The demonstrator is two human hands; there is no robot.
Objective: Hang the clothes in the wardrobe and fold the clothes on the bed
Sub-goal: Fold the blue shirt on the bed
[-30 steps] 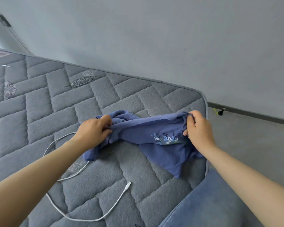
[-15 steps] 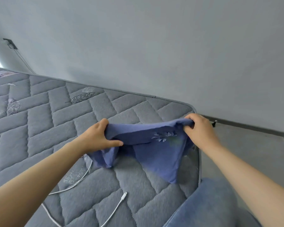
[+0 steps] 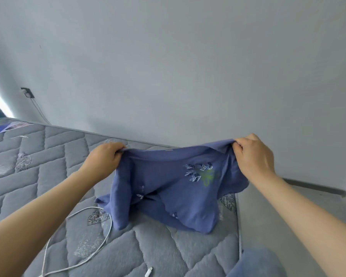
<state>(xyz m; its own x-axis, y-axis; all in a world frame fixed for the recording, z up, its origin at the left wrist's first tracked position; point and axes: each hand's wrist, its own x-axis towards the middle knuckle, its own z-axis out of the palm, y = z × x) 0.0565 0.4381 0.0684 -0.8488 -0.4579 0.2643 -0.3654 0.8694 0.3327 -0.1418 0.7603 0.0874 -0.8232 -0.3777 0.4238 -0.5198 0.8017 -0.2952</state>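
Observation:
A blue garment (image 3: 168, 188) with a small leaf embroidery hangs stretched between my two hands above the grey quilted bed (image 3: 28, 172). My left hand (image 3: 103, 158) grips its top edge at the left. My right hand (image 3: 252, 154) pinches the top edge at the right. The lower part of the garment droops and touches the mattress near the bed's right corner.
A white charging cable (image 3: 92, 254) curls over the mattress under my left arm, its plug near the bottom edge. A pale wall rises behind the bed. Grey floor (image 3: 288, 226) lies to the right, and blue fabric (image 3: 256, 264) shows at the bottom right.
Both hands have lifted the garment off the mattress and moved apart, spreading it out. The view has tilted upward toward the wall.

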